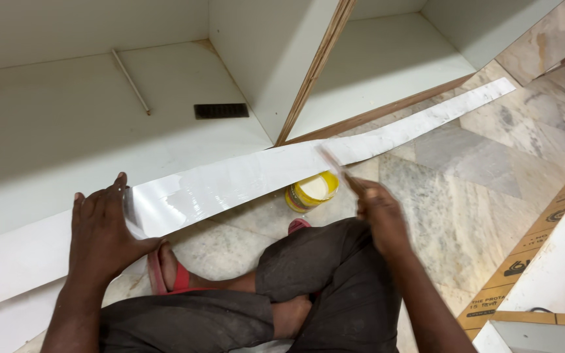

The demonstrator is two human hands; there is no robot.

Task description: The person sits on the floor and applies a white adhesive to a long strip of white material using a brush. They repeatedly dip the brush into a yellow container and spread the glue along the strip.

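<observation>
Two bent knees in dark, dusty cloth (322,287) sit closest. The left hand (102,232) lies flat and open, pressing one long, shiny white strip (230,180) at 9 o'clock. The right hand (380,212) is closed on a blurry brush (335,163) touching the strip, above one round yellow tub (312,191). Bare stone floor (465,176) spreads toward 3 o'clock.

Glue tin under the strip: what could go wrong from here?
1. The open yellow tin sits on the floor right under the long white strip and close to the knee; a nudge could tip it over.
2. The strip's wet, glossy face could sag onto the floor or cabinet edge, since only the left hand pins it.
3. The right hand is blurred, moving fast with a spreader; glue could be flicked onto the trousers.
</observation>
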